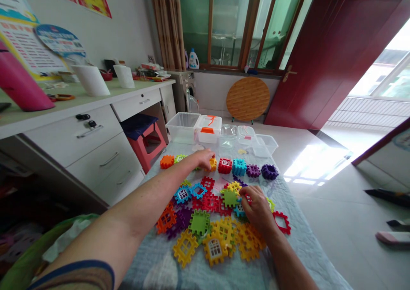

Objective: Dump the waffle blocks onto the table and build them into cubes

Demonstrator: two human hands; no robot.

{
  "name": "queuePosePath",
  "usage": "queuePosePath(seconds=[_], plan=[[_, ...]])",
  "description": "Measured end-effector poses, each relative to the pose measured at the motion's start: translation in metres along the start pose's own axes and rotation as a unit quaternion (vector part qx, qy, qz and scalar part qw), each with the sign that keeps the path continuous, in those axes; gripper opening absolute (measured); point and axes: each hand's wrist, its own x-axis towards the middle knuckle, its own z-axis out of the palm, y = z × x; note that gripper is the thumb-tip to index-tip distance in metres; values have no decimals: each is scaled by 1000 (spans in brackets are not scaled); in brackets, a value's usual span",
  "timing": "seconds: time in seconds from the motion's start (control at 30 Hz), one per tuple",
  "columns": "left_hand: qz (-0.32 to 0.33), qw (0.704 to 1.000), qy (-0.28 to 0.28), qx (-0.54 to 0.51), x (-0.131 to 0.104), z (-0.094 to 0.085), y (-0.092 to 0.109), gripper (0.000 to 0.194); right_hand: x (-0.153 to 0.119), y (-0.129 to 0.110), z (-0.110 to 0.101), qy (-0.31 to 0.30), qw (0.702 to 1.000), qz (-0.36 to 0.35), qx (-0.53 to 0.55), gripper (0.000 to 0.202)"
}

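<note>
My left hand point(205, 158) reaches across to a row of block cubes, its fingers closed on a yellow interlocking block point(213, 165). To the right in that row stand a red cube point(224, 165), a light blue cube point(239, 167) and purple ones; an orange cube point(167, 162) sits at the left end. My right hand point(254, 202) is down in a heap of loose notched plastic pieces, fingers curled by a green piece point(229, 198); what they grip is partly hidden. Yellow pieces point(215, 248) lie in front, and a red frame piece point(282, 222) lies right of the hand.
Clear plastic boxes stand at the table's far end, among them a lidded box with an orange latch point(207, 130). A patterned cloth point(307, 256) covers the table. To the left are a desk with drawers point(96, 149) and a red stool point(145, 142).
</note>
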Motion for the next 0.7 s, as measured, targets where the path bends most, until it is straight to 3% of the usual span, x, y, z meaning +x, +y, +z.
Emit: queuePosePath(seconds=[0.17, 0.37, 0.47, 0.6, 0.7], plan=[[5, 1000, 6, -9, 1, 4, 1, 73, 0, -2, -1, -2, 1000, -1, 1, 13], [8, 1000, -2, -20, 0, 6, 4, 52, 0, -2, -1, 2, 1000, -4, 3, 14], [3, 1000, 4, -23, -3, 3, 6, 64, 0, -1, -1, -4, 1000, -2, 3, 13], [-1, 999, 44, -26, -22, -6, 10, 88, 0, 0, 0, -7, 1000, -7, 0, 12], [12, 993, 111, -32, -51, -10, 11, 84, 0, 1, 0, -4, 1000, -14, -3, 12]])
